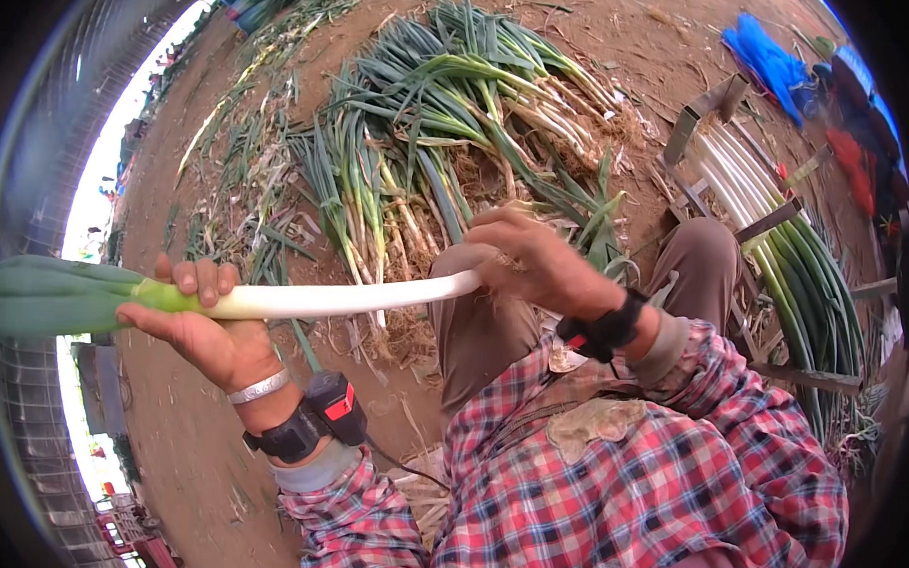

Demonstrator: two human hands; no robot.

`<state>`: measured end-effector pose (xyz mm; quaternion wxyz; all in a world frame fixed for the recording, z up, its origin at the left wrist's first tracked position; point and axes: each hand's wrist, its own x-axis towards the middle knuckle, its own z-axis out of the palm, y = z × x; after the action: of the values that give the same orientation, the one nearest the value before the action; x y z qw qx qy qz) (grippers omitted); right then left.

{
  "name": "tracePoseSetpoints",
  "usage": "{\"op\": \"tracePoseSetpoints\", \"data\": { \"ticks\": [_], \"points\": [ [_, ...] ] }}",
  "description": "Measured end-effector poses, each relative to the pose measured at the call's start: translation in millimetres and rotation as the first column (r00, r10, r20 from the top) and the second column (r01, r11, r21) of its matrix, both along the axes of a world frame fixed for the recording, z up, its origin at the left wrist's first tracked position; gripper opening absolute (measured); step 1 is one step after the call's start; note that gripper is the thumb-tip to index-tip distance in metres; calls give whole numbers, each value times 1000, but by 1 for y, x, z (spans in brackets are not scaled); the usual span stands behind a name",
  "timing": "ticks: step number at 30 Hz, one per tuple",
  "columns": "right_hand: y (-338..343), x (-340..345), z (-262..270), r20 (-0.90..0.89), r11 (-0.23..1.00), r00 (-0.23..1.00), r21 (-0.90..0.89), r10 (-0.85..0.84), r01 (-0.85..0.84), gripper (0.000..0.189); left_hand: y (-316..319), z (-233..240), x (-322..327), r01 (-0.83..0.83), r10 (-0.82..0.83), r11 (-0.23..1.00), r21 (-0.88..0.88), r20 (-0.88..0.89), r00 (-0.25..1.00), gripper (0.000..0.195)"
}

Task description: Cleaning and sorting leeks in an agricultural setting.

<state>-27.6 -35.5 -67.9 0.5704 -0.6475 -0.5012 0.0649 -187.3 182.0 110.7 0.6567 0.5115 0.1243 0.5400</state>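
Observation:
A long Welsh onion [342,297] lies across my view, its white shank bare and smooth, its green leaves running to the left rim. My left hand [208,330] grips it where the white turns to green, palm up. At the other end, my right hand [532,259] has its fingers curled on the root end, which bends slightly upward. Motion blurs that hand, and its fingers partly hide the thin roots. Beyond my knees, a heap of untrimmed Welsh onions [448,111] rests on the soil, with dirty roots and dry outer skins.
To the right, a metal rack [771,220] holds a bundle of peeled Welsh onions [800,294]. Leaf scraps [248,171] litter the dirt floor [196,413] at left. Blue plastic sheeting [770,66] lies at the upper right. A cable [408,466] runs from my left wrist device.

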Motion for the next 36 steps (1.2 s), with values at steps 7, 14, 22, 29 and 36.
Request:
{"op": "tracePoseSetpoints", "data": {
  "ticks": [7, 14, 22, 29, 36],
  "points": [
    [26, -40, 27, 88, 990, 996, 143, 0, -12, 16, -2, -3, 9, -29, 30, 999, -24, 29, 999, 63],
    [24, -43, 25, 65, 1000, 998, 16, -16, 15, 19, -18, -3, 17, -156, 155, 988, 20, 32, 987, 58],
    [16, -41, 21, -10, 991, 994, 81, 108, -107, 13, -38, -1, 19, -279, 282, 959, -49, 66, 957, 52],
    [7, -46, 28, 19, 997, 997, 22, 74, -74, 16, -45, 2, 16, -307, 312, 950, -60, 94, 945, 52],
    [0, -25, 14, 45, 995, 999, 98, -16, 12, 10, -26, -2, 18, -305, 304, 952, 18, 25, 952, 54]
  ]
}}
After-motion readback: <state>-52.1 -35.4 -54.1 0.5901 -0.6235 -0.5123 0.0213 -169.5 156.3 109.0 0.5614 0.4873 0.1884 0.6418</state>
